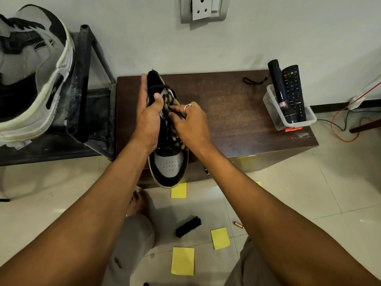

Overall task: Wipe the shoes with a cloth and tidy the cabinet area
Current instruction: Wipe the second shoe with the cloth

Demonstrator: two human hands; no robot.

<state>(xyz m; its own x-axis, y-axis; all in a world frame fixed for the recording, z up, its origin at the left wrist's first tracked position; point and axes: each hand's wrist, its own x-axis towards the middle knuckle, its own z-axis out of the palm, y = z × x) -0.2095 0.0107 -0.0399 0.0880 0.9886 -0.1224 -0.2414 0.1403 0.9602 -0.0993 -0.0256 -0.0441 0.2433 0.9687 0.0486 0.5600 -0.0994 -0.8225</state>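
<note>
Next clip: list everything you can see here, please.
sneaker: one, black and grey, held over cabinet edge
laces: one set, tan and black, on sneaker
cabinet: one, dark brown, against wall
second shoe: one, grey and black, on rack
rack: one, dark metal, far left
tub: one, clear, cabinet's right corner
torch: one, black, in tub
remote: one, black, in tub
brush: one, black, floor
sticky notes: at least three, yellow, floor
socket: one, white, wall
left hand: grips sneaker
right hand: pinches laces

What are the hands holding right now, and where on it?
The left hand grips the black-and-grey sneaker by its side near the collar; the right hand pinches its tan-and-black laces.
</note>
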